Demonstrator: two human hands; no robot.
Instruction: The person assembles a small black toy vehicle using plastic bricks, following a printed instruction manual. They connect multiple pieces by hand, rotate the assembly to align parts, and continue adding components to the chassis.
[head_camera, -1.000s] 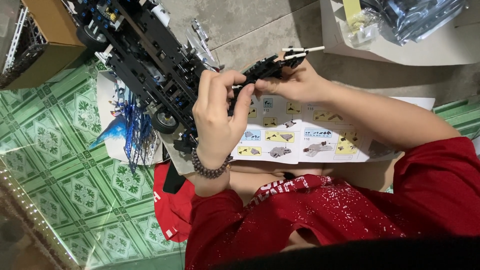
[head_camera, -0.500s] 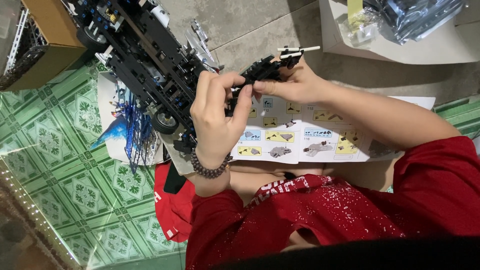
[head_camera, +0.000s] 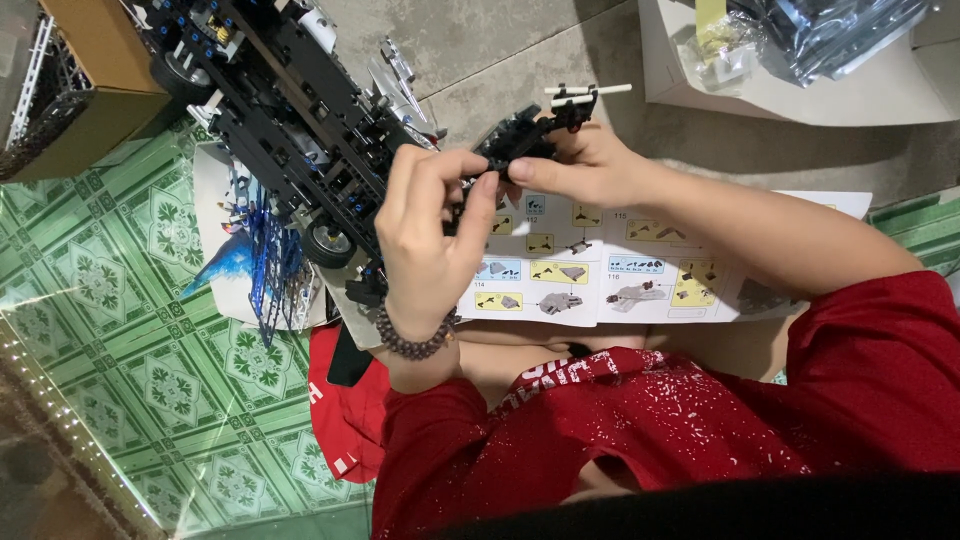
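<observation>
I am sitting on a floor of green patterned tiles (head_camera: 150, 370) that gives way to bare grey concrete further out, and the open instruction booklet (head_camera: 620, 270) across my lap is my landmark. Nearest me, below the booklet, are my red shirt (head_camera: 620, 430) and a red cloth (head_camera: 345, 420) off to its left.

Just above the booklet's left page, both hands meet on 1 small black sub-assembly (head_camera: 525, 140). My left hand (head_camera: 430, 240), with a bead bracelet at the wrist, has its fingers pinched together on the near end; my right hand (head_camera: 590, 165) is clamped on the far end, where 2 white pins (head_camera: 590, 92) stick out.

To do this well, I judge I should keep the right hand steady as the anchor, press with the left thumb straight along the peg's line, and keep clear of the white pins so they do not bend or pop out.

Left of the booklet and further out lies the big black model chassis (head_camera: 290, 110), a blue feathery piece (head_camera: 255, 255) beside its wheel. Beyond that stands a cardboard box (head_camera: 95, 70), and far right of the booklet, clear bags (head_camera: 810, 35) on a white box.
</observation>
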